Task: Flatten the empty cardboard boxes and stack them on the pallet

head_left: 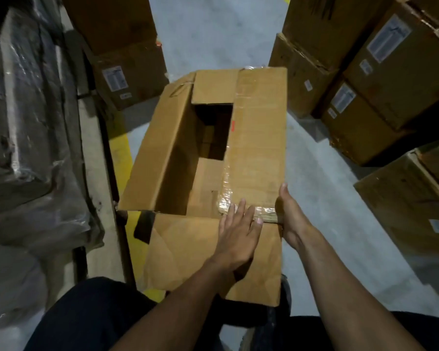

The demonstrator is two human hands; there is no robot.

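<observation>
An open brown cardboard box [259, 138] stands on the grey floor right in front of me, its top flaps partly folded and the dark inside showing empty. Clear tape runs along the right flap. My left hand [236, 231] lies flat with straight fingers on the near edge, at the taped corner of the right flap. My right hand [289, 219] presses against the box's near right corner from the outside, thumb up along the flap; its fingers are hidden behind the corner.
Stacks of sealed labelled boxes [380, 72] stand at the right, more boxes [127, 69] at the back left. Goods wrapped in dark plastic [31, 122] fill the left on a wooden pallet [96, 173]. A yellow floor line [121, 153] runs beside it. Bare floor lies beyond the box.
</observation>
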